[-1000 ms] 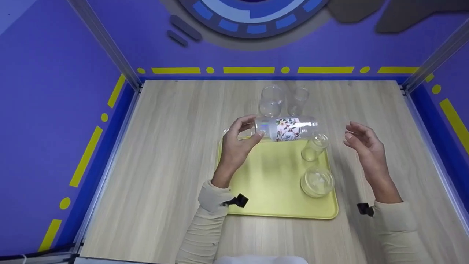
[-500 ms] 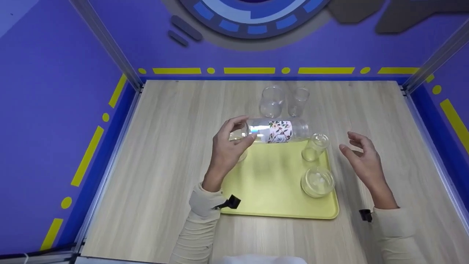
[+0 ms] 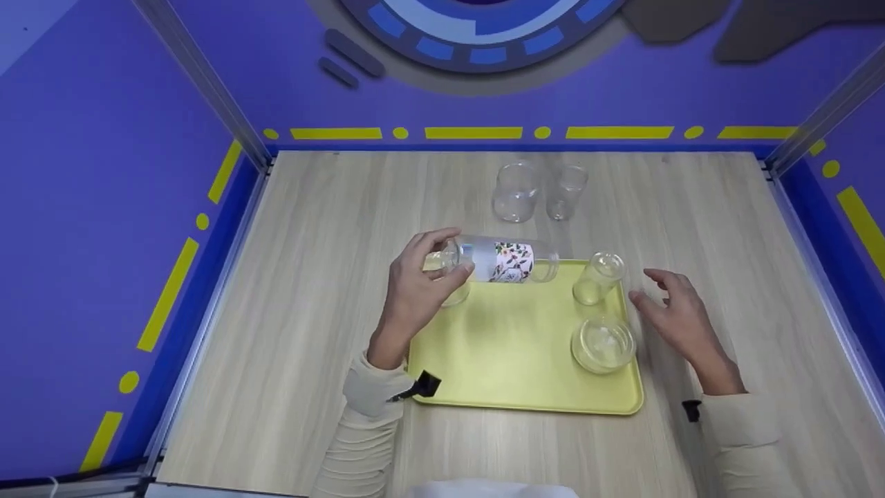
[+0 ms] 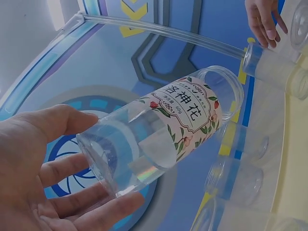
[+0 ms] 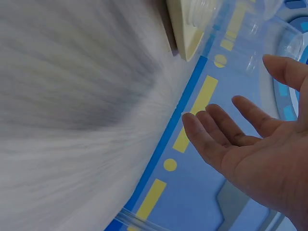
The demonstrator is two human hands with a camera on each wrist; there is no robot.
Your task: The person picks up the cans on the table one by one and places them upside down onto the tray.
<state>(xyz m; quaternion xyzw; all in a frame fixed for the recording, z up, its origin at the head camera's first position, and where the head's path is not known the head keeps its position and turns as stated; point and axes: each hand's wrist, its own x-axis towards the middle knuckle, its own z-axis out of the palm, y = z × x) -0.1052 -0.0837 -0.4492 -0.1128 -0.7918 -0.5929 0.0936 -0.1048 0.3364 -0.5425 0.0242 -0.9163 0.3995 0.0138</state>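
Note:
My left hand (image 3: 418, 283) grips a clear jar (image 3: 477, 259) by its base end, thumb on one side and fingers on the other. The jar lies sideways above the yellow tray (image 3: 511, 387), its open mouth facing right. A floral label (image 4: 185, 113) with Chinese characters wraps its side in the left wrist view. Partly hidden by the left hand, another clear container (image 3: 456, 297) stands at the tray's left. To the right of the tray, my right hand (image 3: 677, 315) hovers with loosely bent fingers, holding nothing.
On the tray's right side stand a narrow clear jar (image 3: 597, 280) and a wide, low clear jar (image 3: 603, 346). Beyond the tray are a wide clear jar (image 3: 516, 194) and a slim clear one (image 3: 566, 194). Blue panels (image 3: 442, 104) enclose the wooden table (image 3: 332, 207).
My left hand has carried the labelled jar leftward and somewhat nearer to me. The right hand has come a little lower and closer to the tray, still holding nothing.

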